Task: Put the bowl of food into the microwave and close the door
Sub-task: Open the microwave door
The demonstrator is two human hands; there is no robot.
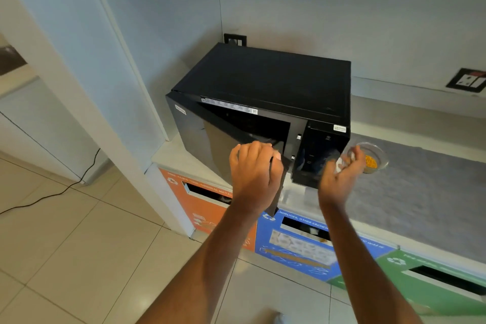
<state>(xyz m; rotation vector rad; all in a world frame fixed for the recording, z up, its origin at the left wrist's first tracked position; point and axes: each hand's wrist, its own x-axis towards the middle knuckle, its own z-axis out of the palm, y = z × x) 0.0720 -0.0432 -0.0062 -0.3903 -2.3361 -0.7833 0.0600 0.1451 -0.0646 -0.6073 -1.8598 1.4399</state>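
A black microwave [265,76] stands on the counter in the corner. Its door [210,139] is swung partly open to the left. My left hand [253,173] grips the door's free right edge. A small clear glass bowl [374,156] with yellow-orange food sits on the counter just right of the microwave. My right hand [340,173] is at the bowl's left rim, fingers spread and blurred, partly covering it. Whether the fingers touch the bowl I cannot tell.
The grey counter [426,192] runs to the right. Below its front edge are orange [207,208], blue [297,242] and green [434,281] recycling bin fronts with slots. A white pillar [86,92] stands left, a black cable [52,192] lies on the tiled floor. Wall sockets sit behind.
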